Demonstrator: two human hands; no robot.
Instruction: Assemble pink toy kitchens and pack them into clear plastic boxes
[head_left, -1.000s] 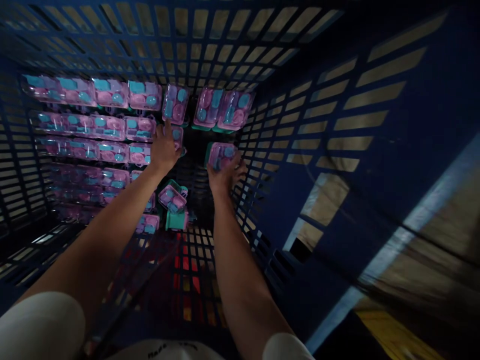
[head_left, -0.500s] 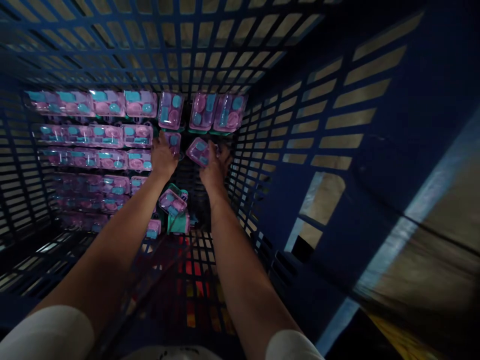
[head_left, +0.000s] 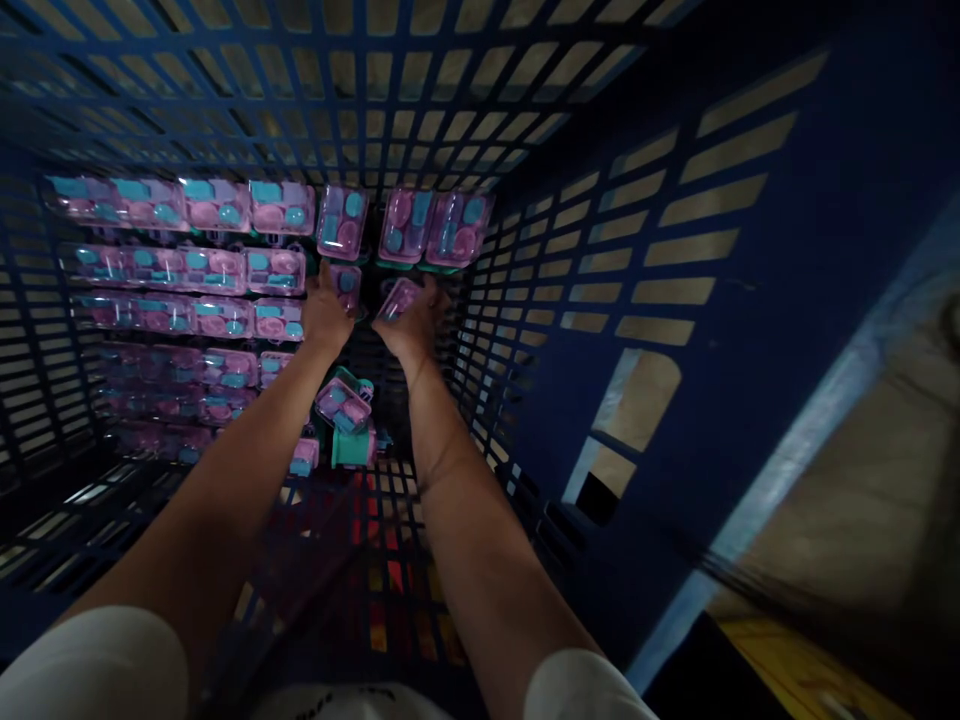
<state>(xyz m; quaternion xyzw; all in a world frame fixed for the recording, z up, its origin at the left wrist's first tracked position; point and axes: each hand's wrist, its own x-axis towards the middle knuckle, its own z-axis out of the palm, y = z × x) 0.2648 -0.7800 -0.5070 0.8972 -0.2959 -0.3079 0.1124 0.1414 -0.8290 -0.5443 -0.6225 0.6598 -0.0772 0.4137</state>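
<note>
Deep in a blue slatted crate, my left hand (head_left: 327,312) is closed on the left side of a small clear-lidded plastic case (head_left: 347,286) with pink and blue pieces inside. Just to the right, my right hand (head_left: 414,322) grips a similar tilted pink case (head_left: 400,298), its fingers partly lost in shadow. Above both hands stands an upright case (head_left: 341,222), with a pair of cases (head_left: 427,225) further right. Below, between my forearms, a tilted case (head_left: 344,402) lies by a green-backed one (head_left: 352,446).
Rows of the same cases (head_left: 187,265) fill the crate's left part. The slatted crate wall (head_left: 570,250) rises close on the right of my right arm. Red and yellow things show through the near slats. Outside, a yellow object (head_left: 802,665) lies at lower right.
My right hand has shifted slightly left and turned its case to a steeper tilt, covering more of it. My left hand stays almost where it was.
</note>
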